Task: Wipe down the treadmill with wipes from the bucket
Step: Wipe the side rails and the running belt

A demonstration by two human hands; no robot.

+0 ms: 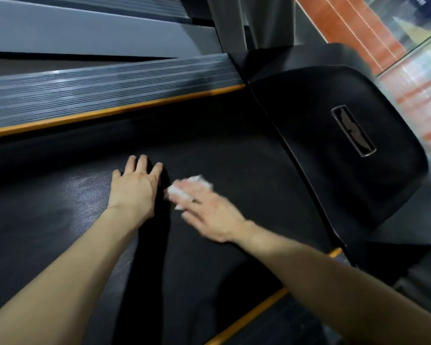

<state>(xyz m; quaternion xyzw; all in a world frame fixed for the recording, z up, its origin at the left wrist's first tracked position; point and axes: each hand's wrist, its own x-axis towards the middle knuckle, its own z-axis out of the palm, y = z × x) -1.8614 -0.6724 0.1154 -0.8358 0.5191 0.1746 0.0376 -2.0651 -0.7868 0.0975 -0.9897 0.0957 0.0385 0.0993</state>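
Note:
The treadmill's black belt point(209, 145) fills the middle of the head view. My left hand point(135, 183) lies flat on the belt, fingers straight and spread. Just to its right, my right hand point(209, 212) presses a crumpled white wipe point(184, 189) onto the belt with straight fingers; this hand is motion-blurred. The wipe shows under and beyond the fingertips. A paler, damp-looking patch point(85, 192) lies on the belt left of my left hand. No bucket is in view.
The black motor hood point(334, 145) with a badge point(353, 130) rises at the belt's right end. A ribbed grey side rail point(97, 90) with an orange strip point(110, 112) runs along the far side. Another orange strip point(254, 317) edges the near side. A grey upright point(249, 21) stands behind.

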